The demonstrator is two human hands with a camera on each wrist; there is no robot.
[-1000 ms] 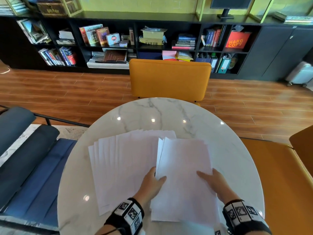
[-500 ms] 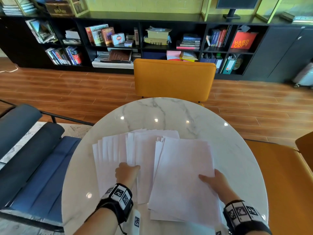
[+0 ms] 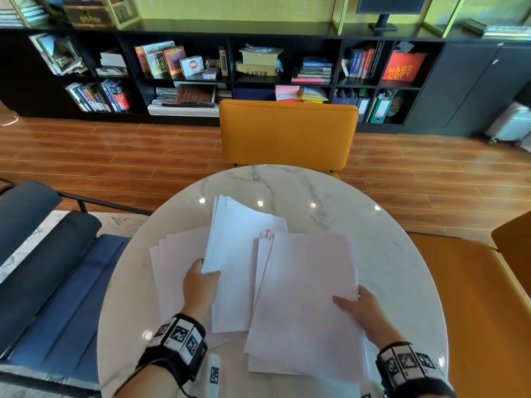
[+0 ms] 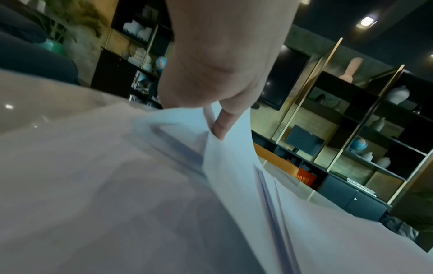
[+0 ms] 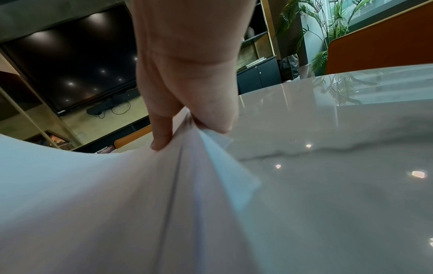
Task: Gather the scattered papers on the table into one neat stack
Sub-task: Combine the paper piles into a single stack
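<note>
So the papers are in three lots on the round marble table (image 3: pixel 388 254). Right-side stack (image 3: pixel 307 305) sits nearest the front edge w/ its sheets roughly lined up, a few top edges poking out stepped at the back left corner. Middle bunch (image 3: pixel 238 254) is lifted on its left side and curls up toward the far end, overlapping the right-side stack's left edge. Under and left of that, a few fanned sheets (image 3: pixel 175 271) lie flat on the marble.

Left hand (image 3: pixel 201 285) pinches the middle bunch at its left edge; wrist cam shows the thumb (image 4: pixel 222 128) on one face, other fingers hidden behind the paper. Right hand (image 3: pixel 365 311) grips the right-side stack at its right edge, thumb on top, fingers tucked under; right wrist cam shows the sheets bunched btwn thumb and finger (image 5: pixel 161 133).

Around it: mustard chair (image 3: pixel 287 136) tucked in at the far side, another orange seat (image 3: pixel 474 297) on the right, blue bench (image 3: pixel 57 282) on the left. Black bookshelf (image 3: pixel 201 33) w/ books along the back wall, wood floor in between.
</note>
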